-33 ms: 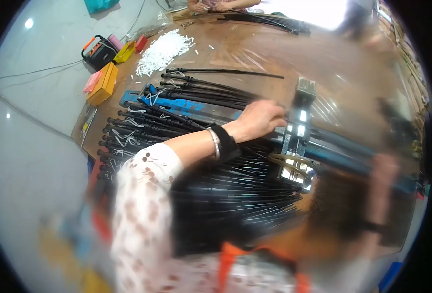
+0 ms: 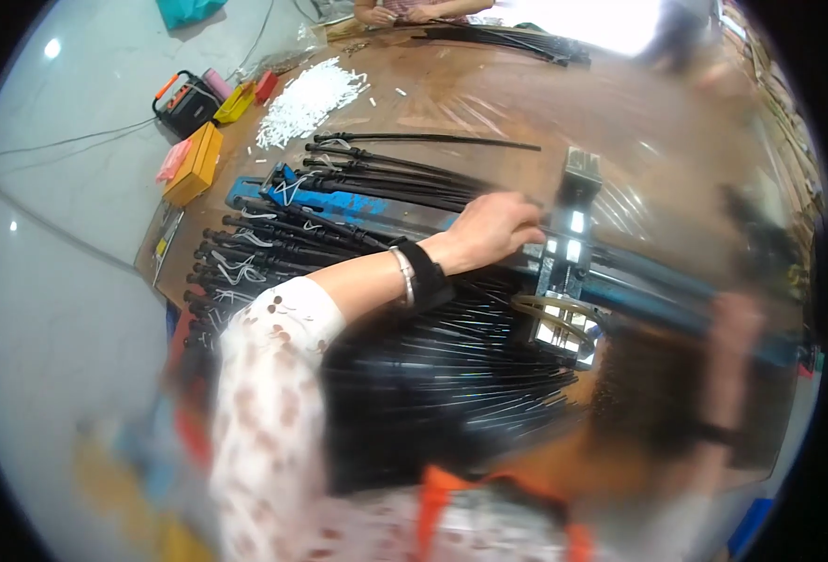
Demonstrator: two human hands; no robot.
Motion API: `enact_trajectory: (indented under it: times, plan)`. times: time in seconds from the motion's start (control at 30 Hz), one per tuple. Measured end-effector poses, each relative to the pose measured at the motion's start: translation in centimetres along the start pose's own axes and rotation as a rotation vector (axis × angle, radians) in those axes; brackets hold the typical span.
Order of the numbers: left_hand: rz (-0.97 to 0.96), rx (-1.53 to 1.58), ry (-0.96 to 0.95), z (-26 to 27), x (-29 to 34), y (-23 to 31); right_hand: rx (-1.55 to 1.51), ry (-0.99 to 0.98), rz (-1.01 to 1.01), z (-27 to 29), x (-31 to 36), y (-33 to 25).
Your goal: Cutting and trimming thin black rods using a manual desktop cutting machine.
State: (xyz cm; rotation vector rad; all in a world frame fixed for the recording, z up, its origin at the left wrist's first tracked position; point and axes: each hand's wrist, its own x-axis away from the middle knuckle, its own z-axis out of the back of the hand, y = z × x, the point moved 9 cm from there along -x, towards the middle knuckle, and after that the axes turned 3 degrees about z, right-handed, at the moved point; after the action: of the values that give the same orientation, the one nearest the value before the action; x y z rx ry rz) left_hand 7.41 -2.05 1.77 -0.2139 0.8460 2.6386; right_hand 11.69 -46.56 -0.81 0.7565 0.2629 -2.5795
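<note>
My left hand [image 2: 496, 228] is closed, its fingers curled down beside the metal clamp block [image 2: 564, 258] on a long blue rail [image 2: 362, 204]. What the fingers hold, if anything, is hidden beneath them. Thin black rods [image 2: 414, 173] with knobbed ends and white cords lie behind the hand. A bigger fan of black rods [image 2: 498, 361] spreads under and in front of my left forearm. My right hand [image 2: 738, 323] is a blur at the right, near the far end of the rail, and its fingers cannot be made out. A brownish hose loop [image 2: 559, 314] hangs at the block.
A heap of small white tubes [image 2: 311, 98] lies on the brown table [image 2: 451, 94]. At its left edge are a yellow box [image 2: 194, 167], a yellow tray [image 2: 235, 103] and a black case [image 2: 186, 105]. Across the table, another person's hands [image 2: 400, 13] are near more black rods [image 2: 498, 39].
The whole view has shifted very slightly to the left. My hands stay in the same places.
</note>
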Motion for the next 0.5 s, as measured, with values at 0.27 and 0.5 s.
enact_trajectory:
  times: [0.27, 0.5]
  plan:
    - [0.092, -0.336, -0.118, -2.0, -0.8, -0.3, -0.163, 0.093, 0.278, 5.9, 0.9, -17.6]
    - [0.068, -0.284, -0.104, -2.2, -2.2, 1.7, -0.314, -0.078, 0.163, 2.7, 2.3, -17.8]
